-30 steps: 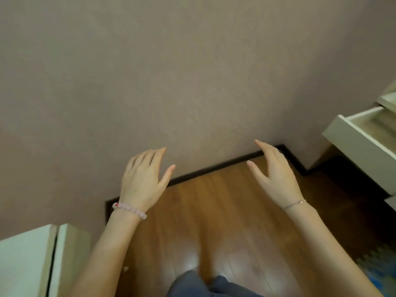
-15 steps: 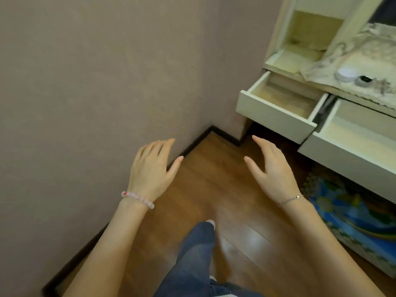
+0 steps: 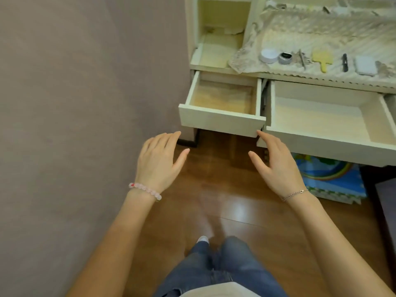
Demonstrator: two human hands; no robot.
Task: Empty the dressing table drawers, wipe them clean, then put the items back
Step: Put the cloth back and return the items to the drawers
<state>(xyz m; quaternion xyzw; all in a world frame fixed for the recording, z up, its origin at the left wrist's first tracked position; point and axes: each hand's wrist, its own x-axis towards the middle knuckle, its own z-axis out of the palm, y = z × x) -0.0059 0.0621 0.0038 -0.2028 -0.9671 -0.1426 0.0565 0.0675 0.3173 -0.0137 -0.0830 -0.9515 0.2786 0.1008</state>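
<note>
A cream dressing table stands at the upper right with two drawers pulled out. The small left drawer and the wide right drawer both look bare inside. On the cloth-covered top lie a white round jar, a grey tin, a yellow comb, a black stick and a white box. My left hand hovers below the small drawer with straight fingers and holds nothing. My right hand is just as flat, its fingertips near the small drawer's right front corner.
A mauve wall fills the left. The floor is brown wood. A colourful foam mat lies under the wide drawer. A dark object shows at the right edge. My jeans-clad legs are at the bottom.
The view has swung right from the wall to the dressing table, which now lies close ahead. Both hands stay spread and hold nothing, now nearer the small drawer.
</note>
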